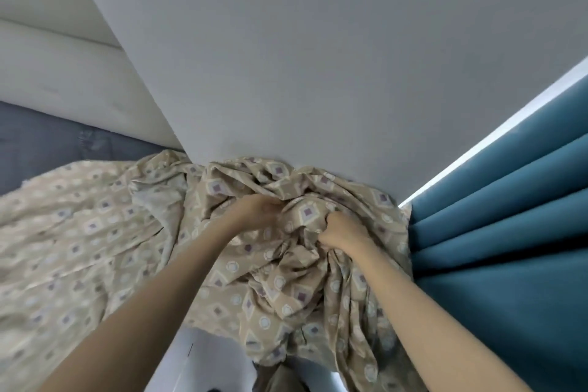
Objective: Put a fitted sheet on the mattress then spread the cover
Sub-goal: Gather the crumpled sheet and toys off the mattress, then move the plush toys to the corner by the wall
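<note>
Against the grey wall (pixel 318 57), both hands (pixel 257 212) (pixel 342 229) clutch the bunched fitted sheet (pixel 276 280): light, limp, best gripped at its elastic corner.

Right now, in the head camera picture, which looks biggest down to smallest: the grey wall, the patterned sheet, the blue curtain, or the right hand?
1. grey wall
2. patterned sheet, close to the wall in size, so those two are unsure
3. blue curtain
4. right hand, clearly smallest
</note>
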A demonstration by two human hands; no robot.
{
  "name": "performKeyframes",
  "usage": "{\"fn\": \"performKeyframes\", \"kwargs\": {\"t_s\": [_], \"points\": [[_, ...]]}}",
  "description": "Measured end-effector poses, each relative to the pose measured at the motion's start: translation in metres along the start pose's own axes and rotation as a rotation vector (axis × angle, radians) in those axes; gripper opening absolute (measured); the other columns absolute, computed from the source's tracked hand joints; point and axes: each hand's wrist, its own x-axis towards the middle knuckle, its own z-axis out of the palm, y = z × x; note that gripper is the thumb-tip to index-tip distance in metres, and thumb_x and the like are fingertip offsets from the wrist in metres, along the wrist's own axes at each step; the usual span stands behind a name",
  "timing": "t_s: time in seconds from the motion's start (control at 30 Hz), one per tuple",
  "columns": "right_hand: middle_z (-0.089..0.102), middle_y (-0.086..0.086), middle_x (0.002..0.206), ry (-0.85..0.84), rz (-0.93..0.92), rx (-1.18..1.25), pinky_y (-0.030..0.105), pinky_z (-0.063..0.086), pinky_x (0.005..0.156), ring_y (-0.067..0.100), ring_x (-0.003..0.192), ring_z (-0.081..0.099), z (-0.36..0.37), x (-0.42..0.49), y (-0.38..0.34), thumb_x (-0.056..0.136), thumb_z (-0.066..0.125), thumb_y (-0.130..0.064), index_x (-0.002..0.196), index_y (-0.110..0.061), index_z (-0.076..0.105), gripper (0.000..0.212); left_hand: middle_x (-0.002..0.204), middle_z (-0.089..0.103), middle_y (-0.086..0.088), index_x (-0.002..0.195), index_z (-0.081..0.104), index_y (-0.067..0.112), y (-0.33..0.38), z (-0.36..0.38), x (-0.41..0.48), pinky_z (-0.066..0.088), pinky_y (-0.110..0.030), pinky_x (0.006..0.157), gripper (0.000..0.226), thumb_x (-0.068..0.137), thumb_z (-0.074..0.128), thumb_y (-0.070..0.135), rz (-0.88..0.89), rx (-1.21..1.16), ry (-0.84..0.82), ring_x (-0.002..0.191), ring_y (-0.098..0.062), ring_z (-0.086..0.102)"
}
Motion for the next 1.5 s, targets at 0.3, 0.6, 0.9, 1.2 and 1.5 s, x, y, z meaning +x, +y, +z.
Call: {"fn": "performKeyframes", "kwargs": {"t_s": [0.3,0.6,0.9,1.2,1.5], "points": [[0.065,-0.007,0.117,0.259,-0.360,0.135,0.033,0.050,0.089,0.016,0.109,0.060,-0.037,-0.065,-0.092,0.094,0.050,-0.027,0.123,-0.026,0.059,0.031,0.120,0.063,0.001,0.125,0.060,0.016,-0.050,-0.076,-0.148,0.042,-0.022,0.091,0.031,0.095,0.053,0.017,-0.100,-0.473,0.591,0.106,-0.013,0.059],[0.066,-0.007,0.114,0.181,-0.735,0.139,0.030,0.048,0.090,0.014,0.105,0.060,0.021,-0.122,-0.242,0.093,0.052,-0.026,0.109,-0.026,0.067,0.023,0.107,0.067,0.004,0.117,0.064,0.024,-0.141,-0.061,-0.317,0.046,-0.024,0.079,0.027,0.094,0.054,0.015,-0.367,-0.711,1.007,0.102,-0.014,0.062],[0.066,-0.006,0.111,-0.068,-0.980,-0.057,0.031,0.048,0.089,0.015,0.104,0.060,0.154,-0.209,-0.381,0.094,0.054,-0.028,0.108,-0.026,0.068,0.020,0.103,0.068,0.000,0.105,0.064,0.028,-0.242,0.032,-0.513,0.047,-0.024,0.079,0.027,0.092,0.053,0.008,-0.670,-0.896,1.234,0.092,-0.015,0.064],[0.066,-0.008,0.111,-0.281,-1.066,-0.255,0.036,0.051,0.089,0.012,0.096,0.062,0.320,-0.301,-0.478,0.092,0.053,-0.031,0.108,-0.026,0.068,0.022,0.110,0.064,-0.001,0.119,0.062,0.015,-0.322,0.139,-0.669,0.045,-0.021,0.081,0.031,0.092,0.052,0.005,-0.920,-1.005,1.263,0.098,-0.013,0.059],[0.065,0.004,0.120,-0.477,-1.086,-0.590,0.037,0.046,0.097,0.023,0.111,0.058,0.477,-0.350,-0.544,0.090,0.051,-0.023,0.115,-0.013,0.065,0.030,0.116,0.062,0.002,0.121,0.062,0.015,-0.380,0.218,-0.740,0.045,-0.015,0.074,0.034,0.091,0.050,0.007,-1.116,-1.174,1.309,0.107,-0.009,0.057]]}}
